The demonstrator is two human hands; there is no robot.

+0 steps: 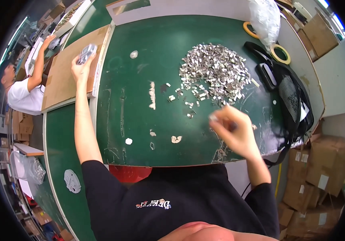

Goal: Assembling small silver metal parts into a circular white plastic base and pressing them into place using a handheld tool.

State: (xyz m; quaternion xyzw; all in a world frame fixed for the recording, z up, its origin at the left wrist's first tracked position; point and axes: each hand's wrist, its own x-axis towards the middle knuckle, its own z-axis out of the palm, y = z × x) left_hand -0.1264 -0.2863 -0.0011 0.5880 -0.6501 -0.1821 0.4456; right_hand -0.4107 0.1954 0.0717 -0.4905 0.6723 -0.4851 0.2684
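Small, shiny metal pieces lie heaped on the scuffed green counter just beyond the right hand, curled, too blurred to tell its grip. The left hand, arm outstretched, clasps a glossy grey block.

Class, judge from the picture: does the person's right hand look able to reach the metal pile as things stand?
Probably yes: the right hand, though blurred, is close to the metal pile, and nothing visible seems to block the way.
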